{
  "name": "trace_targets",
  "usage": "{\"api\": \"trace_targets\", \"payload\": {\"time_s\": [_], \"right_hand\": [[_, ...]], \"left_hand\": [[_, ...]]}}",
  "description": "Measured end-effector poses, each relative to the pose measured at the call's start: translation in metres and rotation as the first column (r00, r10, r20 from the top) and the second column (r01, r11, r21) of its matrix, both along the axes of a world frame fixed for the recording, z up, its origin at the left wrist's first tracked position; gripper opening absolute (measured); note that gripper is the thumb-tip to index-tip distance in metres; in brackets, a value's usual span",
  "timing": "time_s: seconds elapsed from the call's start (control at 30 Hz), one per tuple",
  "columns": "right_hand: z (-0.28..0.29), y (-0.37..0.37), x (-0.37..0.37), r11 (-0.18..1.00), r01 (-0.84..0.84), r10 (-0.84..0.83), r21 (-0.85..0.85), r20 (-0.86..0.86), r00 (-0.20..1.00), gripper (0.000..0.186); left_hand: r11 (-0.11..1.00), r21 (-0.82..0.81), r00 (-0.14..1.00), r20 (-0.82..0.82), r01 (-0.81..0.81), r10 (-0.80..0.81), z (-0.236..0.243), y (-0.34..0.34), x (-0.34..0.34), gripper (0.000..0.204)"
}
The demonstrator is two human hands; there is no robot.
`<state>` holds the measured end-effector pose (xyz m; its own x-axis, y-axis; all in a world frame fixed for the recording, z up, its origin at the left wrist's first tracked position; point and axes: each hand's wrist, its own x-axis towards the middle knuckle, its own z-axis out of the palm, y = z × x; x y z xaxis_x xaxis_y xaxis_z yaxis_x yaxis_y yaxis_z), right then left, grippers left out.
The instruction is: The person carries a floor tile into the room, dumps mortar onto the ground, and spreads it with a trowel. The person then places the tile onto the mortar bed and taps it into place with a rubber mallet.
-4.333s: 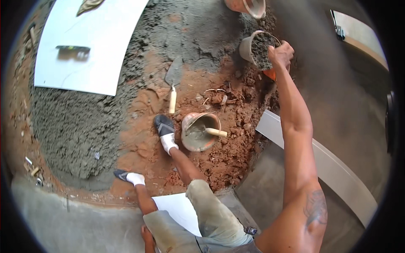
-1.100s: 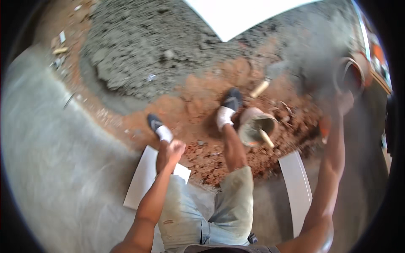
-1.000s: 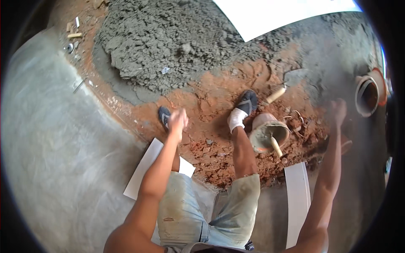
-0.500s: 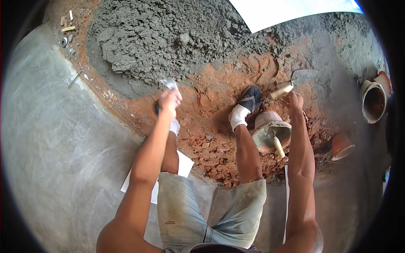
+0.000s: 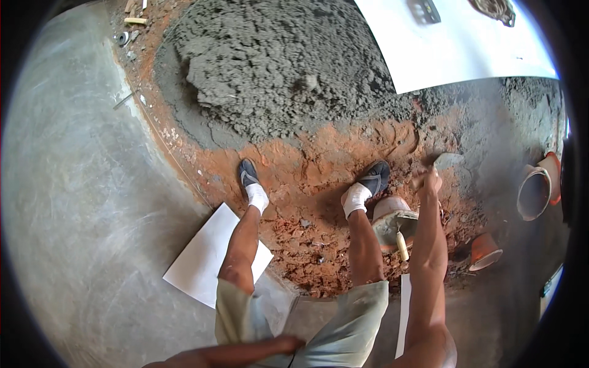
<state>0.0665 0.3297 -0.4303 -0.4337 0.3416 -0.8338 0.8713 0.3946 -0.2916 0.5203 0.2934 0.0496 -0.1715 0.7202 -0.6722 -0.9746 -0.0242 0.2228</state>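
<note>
On the right, my right hand (image 5: 431, 182) is closed round the pale wooden handle of a trowel. The trowel's grey blade (image 5: 448, 161) points away over wet mortar and reddish soil. My left hand (image 5: 287, 345) lies low across the front of my light denim shorts (image 5: 343, 325); its fingers are dark and smeared, and I cannot see anything in it. Just left of my right forearm stands a mortar-smeared bucket (image 5: 384, 234), tilted, with a second trowel's pale handle (image 5: 402, 246) sticking out. A large heap of grey mortar (image 5: 276, 67) lies ahead of my feet.
White sheets lie at the top right (image 5: 466, 55) and beside my left leg (image 5: 205, 260). A narrow white strip (image 5: 404, 313) runs by my right arm. More buckets lie at the right (image 5: 534, 193), one orange (image 5: 485, 251). Smooth concrete floor (image 5: 86, 202) spreads left.
My left hand has drawn back from over my left foot, where it held something shiny and clear, to my shorts. My right hand has closed on the trowel handle. The view has shifted.
</note>
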Motion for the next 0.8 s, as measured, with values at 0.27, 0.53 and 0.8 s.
{"api": "trace_targets", "payload": {"time_s": [0.27, 0.53, 0.8], "right_hand": [[0.197, -0.085, 0.131, 0.403, -0.912, 0.899, 0.072, -0.215, 0.381, 0.04], [0.21, -0.407, 0.265, -0.126, -0.992, 0.908, 0.013, -0.402, -0.121, 0.033], [0.126, -0.504, 0.203, -0.14, -0.923, 0.844, 0.357, -0.445, -0.3, 0.031]], "left_hand": [[0.892, -0.405, 0.973, -0.189, -0.2, 0.132, -0.025, -0.098, 0.001, 0.017], [0.402, -0.714, 0.743, -0.66, -0.572, -0.115, -0.194, -0.325, -0.036, 0.028], [0.551, -0.675, 0.685, -0.69, -0.491, -0.235, -0.285, -0.411, -0.055, 0.032]]}}
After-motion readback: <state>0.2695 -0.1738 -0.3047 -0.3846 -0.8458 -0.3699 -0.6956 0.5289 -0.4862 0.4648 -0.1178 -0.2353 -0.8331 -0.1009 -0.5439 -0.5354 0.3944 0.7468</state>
